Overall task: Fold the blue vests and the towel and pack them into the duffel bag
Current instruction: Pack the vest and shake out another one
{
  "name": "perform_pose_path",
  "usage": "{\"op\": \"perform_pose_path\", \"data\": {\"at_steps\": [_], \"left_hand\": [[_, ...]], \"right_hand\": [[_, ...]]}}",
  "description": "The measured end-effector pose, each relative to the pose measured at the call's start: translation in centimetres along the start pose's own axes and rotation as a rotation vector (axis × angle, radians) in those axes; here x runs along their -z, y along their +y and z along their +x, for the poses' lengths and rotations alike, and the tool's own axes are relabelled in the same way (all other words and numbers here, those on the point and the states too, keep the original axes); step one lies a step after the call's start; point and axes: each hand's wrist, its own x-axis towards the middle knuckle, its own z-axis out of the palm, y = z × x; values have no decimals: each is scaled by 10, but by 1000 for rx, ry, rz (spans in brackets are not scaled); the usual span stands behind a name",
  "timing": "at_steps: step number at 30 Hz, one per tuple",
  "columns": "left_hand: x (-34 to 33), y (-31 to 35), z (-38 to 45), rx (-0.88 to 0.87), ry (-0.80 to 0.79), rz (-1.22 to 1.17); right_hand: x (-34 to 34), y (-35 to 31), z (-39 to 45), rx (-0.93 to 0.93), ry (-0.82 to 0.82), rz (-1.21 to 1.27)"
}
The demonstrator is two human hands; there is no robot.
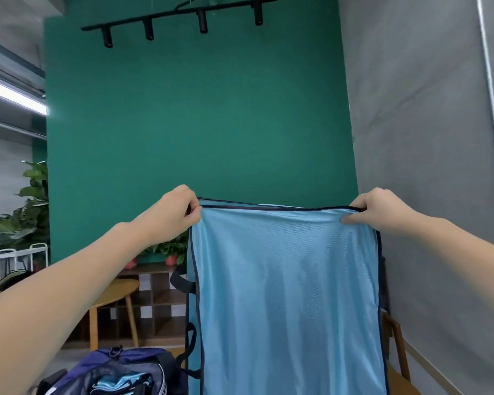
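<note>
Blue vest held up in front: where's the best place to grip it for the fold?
Stay on the dark-trimmed top edge of the blue vest, at its two corners, coming in from the outer sides. The left hand and right hand already pinch there, so it hangs flat and fairly smooth.

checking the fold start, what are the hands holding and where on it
Both hold one blue vest, hanging in the air: the left hand pinches its top left corner, the right hand its top right corner, along the dark-trimmed top edge.
</note>
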Motion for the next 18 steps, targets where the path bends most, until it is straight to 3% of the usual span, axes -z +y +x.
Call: {"op": "perform_pose_path", "data": {"at_steps": [9,18], "left_hand": [[-11,2,0,88,113,-114],[-12,-3,3,156,93,-213]], "right_hand": [[5,3,-17,-67,-123,84],[2,-3,-25,7,-144,-138]]}}
